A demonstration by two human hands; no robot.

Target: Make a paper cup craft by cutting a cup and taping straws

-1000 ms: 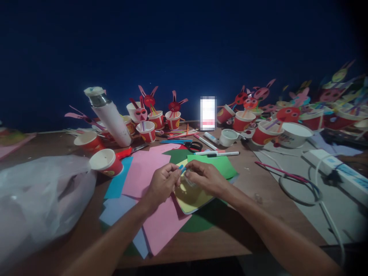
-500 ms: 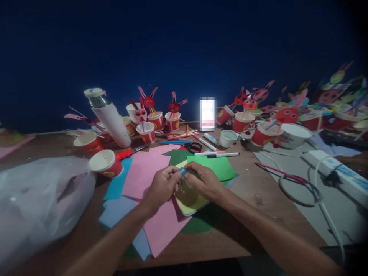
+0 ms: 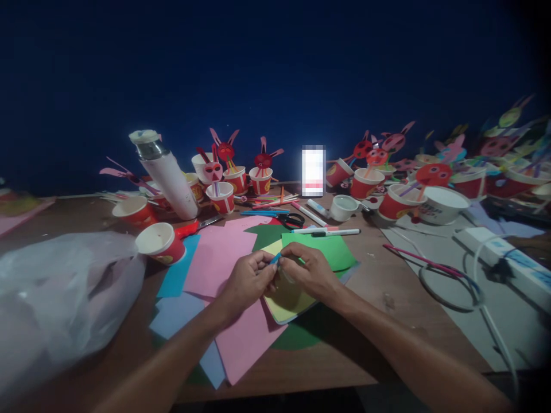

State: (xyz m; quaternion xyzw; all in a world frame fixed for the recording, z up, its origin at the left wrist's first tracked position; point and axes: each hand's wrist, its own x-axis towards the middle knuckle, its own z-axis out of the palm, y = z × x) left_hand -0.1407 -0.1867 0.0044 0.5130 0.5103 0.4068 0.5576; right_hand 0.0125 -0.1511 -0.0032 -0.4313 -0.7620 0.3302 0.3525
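Observation:
Between my hands is a small blue piece [image 3: 276,258], which looks like folded or rolled paper. My left hand [image 3: 250,279] pinches its near side with thumb and forefinger. My right hand [image 3: 310,269] grips the other end with bent fingers, the two hands almost touching. Both are just above a yellow sheet [image 3: 289,301], with a bright green sheet [image 3: 336,250] behind it. Pink paper [image 3: 215,258] lies left of my hands, beside a blue sheet [image 3: 178,272] and pale blue sheets [image 3: 183,318]. The fingertips hide part of the blue piece.
Red paper cups [image 3: 170,248] stand left, near a white flask [image 3: 167,180] and a plastic bag [image 3: 64,298]. Black-handled scissors [image 3: 294,219], markers [image 3: 336,232] and a small white bowl [image 3: 343,208] lie behind the paper. Cups with rabbit figures [image 3: 224,154] line the wall. A power strip [image 3: 508,258] is right.
The blue piece is turned slightly and looks narrower between my fingers. My hands have shifted a little to the right in the picture, as has the whole scene.

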